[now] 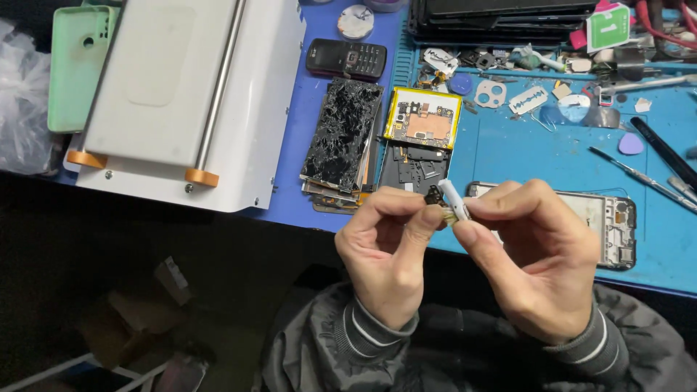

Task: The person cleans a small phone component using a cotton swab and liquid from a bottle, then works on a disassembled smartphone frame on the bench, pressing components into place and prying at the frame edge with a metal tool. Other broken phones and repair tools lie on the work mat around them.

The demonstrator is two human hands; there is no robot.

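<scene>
The left hand point(388, 250) and the right hand point(530, 254) are raised together in front of the near edge of the blue work mat point(523, 156). Between their fingertips they hold a small white plastic piece point(453, 199) with a dark small component point(435, 194) at its left end. The left thumb and index finger are closed on the dark component, and the right thumb and index finger pinch the white piece from the other side. The other fingers of both hands are curled in. What exactly the small part is, I cannot tell.

Just behind the hands, on the mat, lies an opened phone frame point(613, 229), partly hidden by the right hand. Further back lies a phone with its back removed, showing a yellow-edged circuit board point(422, 120). Just to the left of it is a stack of shattered black phone screens point(341, 134). Behind the stack lies a small black keypad phone point(346, 59).

At the left stands a white flat machine point(181, 94) with orange clips, and beside it a mint green phone case point(76, 65). On the right of the mat lie metal tweezers point(639, 174), a razor blade point(528, 100) and a purple pick point(630, 144).
</scene>
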